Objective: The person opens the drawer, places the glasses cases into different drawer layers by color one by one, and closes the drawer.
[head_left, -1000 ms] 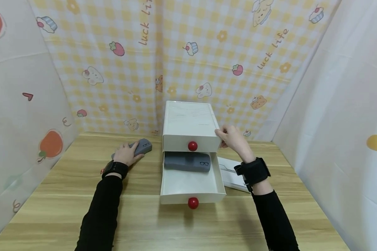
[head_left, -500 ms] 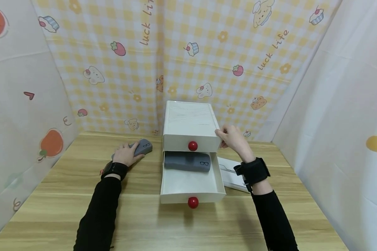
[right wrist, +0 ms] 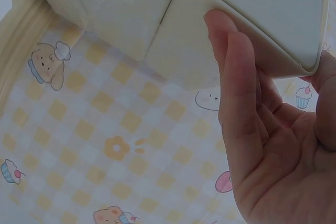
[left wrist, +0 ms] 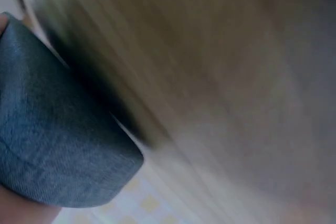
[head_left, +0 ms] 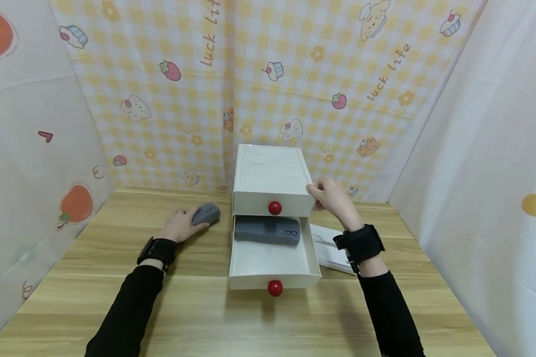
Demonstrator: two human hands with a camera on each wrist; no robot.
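Observation:
My left hand [head_left: 178,225] grips a grey glasses case [head_left: 207,214] with a small glasses print, left of the white drawer box [head_left: 272,168]. In the left wrist view the case [left wrist: 63,124] appears tilted, with a finger at its lower end; the palm is out of sight. The box's lower drawer [head_left: 268,263] is pulled out and holds a second grey glasses case [head_left: 266,231]. My right hand [head_left: 335,201] pinches the box's upper right front corner; in the right wrist view its fingers [right wrist: 239,77] lie along the side wall.
A flat white item with a line drawing [head_left: 332,248] lies on the wooden table [head_left: 268,329], right of the open drawer. Red knobs stick out from both drawer fronts. Printed cloth [head_left: 178,109] hangs behind the table, with pale cloth at both sides.
My left wrist and forearm have swung left and slightly back. The case in that hand has turned, and less of it shows. My right hand keeps its hold on the box corner.

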